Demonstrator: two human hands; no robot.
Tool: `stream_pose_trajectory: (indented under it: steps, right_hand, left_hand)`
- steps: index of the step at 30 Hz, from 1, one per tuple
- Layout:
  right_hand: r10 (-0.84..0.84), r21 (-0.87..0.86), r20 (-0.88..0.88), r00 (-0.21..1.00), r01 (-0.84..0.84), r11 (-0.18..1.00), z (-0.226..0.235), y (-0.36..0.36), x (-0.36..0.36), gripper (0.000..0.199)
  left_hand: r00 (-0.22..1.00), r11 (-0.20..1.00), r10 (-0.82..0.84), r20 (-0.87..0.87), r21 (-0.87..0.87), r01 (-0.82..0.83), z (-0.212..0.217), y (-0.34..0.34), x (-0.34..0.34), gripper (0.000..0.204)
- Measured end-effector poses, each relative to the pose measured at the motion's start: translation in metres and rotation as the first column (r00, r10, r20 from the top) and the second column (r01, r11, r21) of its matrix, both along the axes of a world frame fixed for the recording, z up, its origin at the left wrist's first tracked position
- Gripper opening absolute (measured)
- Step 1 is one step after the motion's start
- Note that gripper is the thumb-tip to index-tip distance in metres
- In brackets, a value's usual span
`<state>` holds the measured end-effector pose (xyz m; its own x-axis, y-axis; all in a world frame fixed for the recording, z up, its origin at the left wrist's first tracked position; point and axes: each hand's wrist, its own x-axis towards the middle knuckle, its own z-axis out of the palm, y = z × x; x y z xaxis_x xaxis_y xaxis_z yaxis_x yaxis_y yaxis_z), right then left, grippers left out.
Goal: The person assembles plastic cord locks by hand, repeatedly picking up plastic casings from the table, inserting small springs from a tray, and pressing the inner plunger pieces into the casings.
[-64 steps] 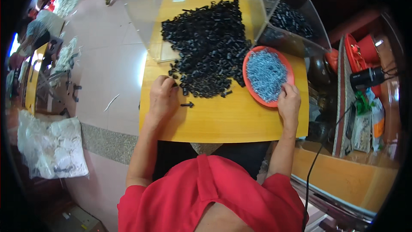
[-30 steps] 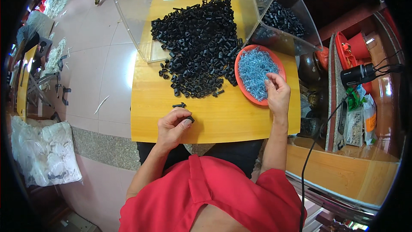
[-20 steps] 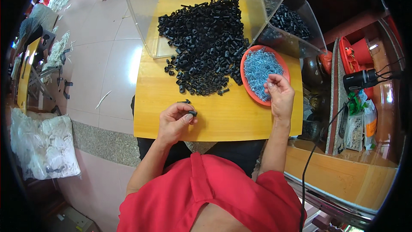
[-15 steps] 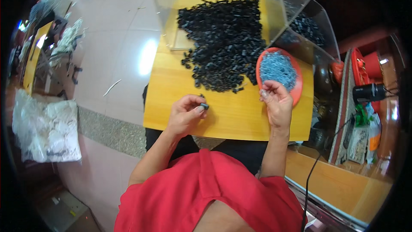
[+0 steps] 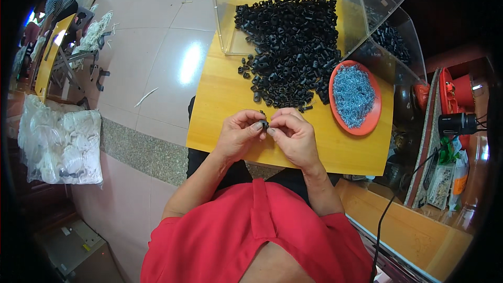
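Pinched between the fingertips of the left hand (image 5: 238,135) and the right hand (image 5: 293,135), a small black plastic part (image 5: 264,124) is being held just above the near edge of the yellow wooden table (image 5: 220,99). Both grips are narrow, thumbs and forefingers closed on the piece. Whether anything from the orange dish of small silvery-blue pieces (image 5: 354,96) is also held cannot be told. A slip is judged possible: the part is tiny, and it could be dropped off the table edge onto the lap or lost back into the heap of black parts (image 5: 291,47) close behind.
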<state>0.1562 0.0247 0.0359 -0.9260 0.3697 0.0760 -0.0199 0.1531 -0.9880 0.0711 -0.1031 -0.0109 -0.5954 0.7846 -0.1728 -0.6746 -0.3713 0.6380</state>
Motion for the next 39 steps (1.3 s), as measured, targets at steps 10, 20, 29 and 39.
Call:
stream_pose_trajectory:
  steps: [10,20,29,39]
  right_hand:
    - [0.019,-0.077,0.005,1.000,-0.018,0.997,-0.005,-0.003,0.003,0.008]
    - [0.184,-0.486,0.027,0.982,-0.148,0.861,-0.014,0.007,0.009,0.006]
    - [-0.152,0.275,-0.015,0.988,0.151,0.950,-0.013,0.020,0.000,0.012]
    - [0.041,0.838,-0.042,0.998,0.014,0.545,-0.017,0.028,-0.033,0.017]
  left_hand:
    - [0.988,0.998,-0.023,-0.154,-0.066,0.013,-0.002,0.000,0.005,0.015]
    - [0.975,0.985,-0.151,-0.162,-0.103,0.136,0.004,-0.006,0.001,0.016]
    - [0.998,0.999,-0.037,-0.045,0.009,0.037,-0.002,-0.001,0.000,0.016]
    - [0.996,0.998,0.001,0.087,0.063,-0.006,0.000,-0.001,-0.002,0.016]
